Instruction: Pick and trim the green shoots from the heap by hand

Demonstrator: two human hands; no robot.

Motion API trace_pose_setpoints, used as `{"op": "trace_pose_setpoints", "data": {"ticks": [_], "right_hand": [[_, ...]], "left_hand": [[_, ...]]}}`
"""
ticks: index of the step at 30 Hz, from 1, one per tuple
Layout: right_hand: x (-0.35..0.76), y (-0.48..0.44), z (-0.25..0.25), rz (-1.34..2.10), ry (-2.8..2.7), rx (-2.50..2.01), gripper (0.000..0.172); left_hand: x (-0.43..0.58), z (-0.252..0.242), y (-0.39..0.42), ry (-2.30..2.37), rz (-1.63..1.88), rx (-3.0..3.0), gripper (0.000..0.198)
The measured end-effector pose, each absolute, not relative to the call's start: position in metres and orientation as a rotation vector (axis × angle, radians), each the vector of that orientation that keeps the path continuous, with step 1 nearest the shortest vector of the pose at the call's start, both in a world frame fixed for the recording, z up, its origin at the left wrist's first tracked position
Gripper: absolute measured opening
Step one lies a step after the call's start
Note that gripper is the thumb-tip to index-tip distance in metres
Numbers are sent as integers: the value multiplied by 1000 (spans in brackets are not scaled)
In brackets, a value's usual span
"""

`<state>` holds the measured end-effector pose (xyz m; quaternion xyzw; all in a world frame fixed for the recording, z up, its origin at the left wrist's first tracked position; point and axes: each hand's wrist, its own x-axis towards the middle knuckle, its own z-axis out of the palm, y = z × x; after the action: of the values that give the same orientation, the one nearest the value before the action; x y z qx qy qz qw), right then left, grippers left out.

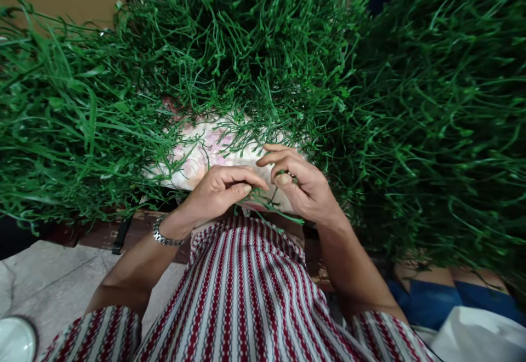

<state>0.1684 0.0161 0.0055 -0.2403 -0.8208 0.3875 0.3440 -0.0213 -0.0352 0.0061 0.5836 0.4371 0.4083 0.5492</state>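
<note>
Striped red-and-white shirt (pixel 242 296) fills the near foreground, below my hands. Both hands meet just above the shirt, over a flowered cloth (pixel 205 154). Left hand (pixel 219 189): fingers curled inward, thumb pressed toward the fingertips, pinching thin green stems (pixel 263 200) that run across to the other hand. Right hand (pixel 302 184): fingers bent and closed loosely around the same stems, thumb tip against them; a ring shows on one finger. A metal watch band (pixel 164 236) circles the left wrist, left of the shirt. Heaps of green stalks (pixel 255 44) surround the cloth on three sides, beyond the hands. Grey floor (pixel 53 280) lies left of the shirt, blue fabric (pixel 431 304) to its right.
</note>
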Motion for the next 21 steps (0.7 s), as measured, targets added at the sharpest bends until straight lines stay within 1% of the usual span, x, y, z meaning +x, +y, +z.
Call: {"op": "trace_pose_setpoints", "data": {"ticks": [5, 9, 11, 13, 15, 17, 21], "right_hand": [[151, -4, -6, 1184, -1899, -914, 24], [147, -12, -12, 1506, -1681, -907, 26], [149, -12, -13, 1608, -1658, -891, 32], [151, -11, -13, 1604, -1713, -914, 31], [153, -10, -13, 1557, -1803, -952, 22], [155, -10, -11, 1489, -1904, -958, 17], [160, -10, -8, 1261, -2109, -913, 13]], "left_hand": [[-9, 1, -39, 1198, 1183, 1289, 9], [-1, -1, -44, 1372, 1279, 1332, 8], [1, -3, -46, 1434, 1297, 1406, 8], [1, -3, -48, 1487, 1280, 1539, 8], [0, -2, -48, 1512, 1250, 1697, 9], [-3, 2, -47, 1478, 1175, 1791, 10], [-10, 8, -42, 1319, 930, 1661, 13]]}}
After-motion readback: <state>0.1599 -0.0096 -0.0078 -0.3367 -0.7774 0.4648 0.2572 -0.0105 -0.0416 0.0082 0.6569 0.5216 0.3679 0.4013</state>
